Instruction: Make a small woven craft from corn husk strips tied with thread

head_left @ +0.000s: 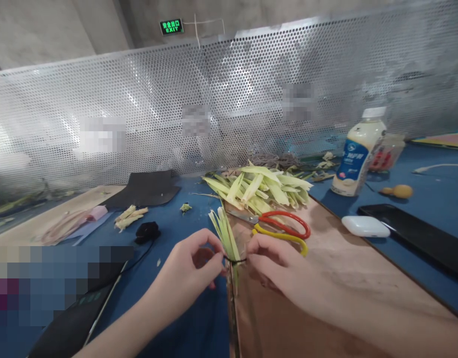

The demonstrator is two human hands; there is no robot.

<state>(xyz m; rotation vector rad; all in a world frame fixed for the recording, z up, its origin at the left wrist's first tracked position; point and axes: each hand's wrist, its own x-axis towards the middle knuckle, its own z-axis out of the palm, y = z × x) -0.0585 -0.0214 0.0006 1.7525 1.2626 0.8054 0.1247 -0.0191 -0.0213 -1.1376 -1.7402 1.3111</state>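
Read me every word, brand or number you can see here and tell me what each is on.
"安全出口", on the green sign high up
"EXIT", below it on the same sign
White-capped bottle: blue label's writing too blurred to read
Black item, lower left: faint marks, illegible

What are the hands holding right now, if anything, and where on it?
A black thread: left hand and right hand each pinch one side, where it crosses the lower part of the leaf bundle.
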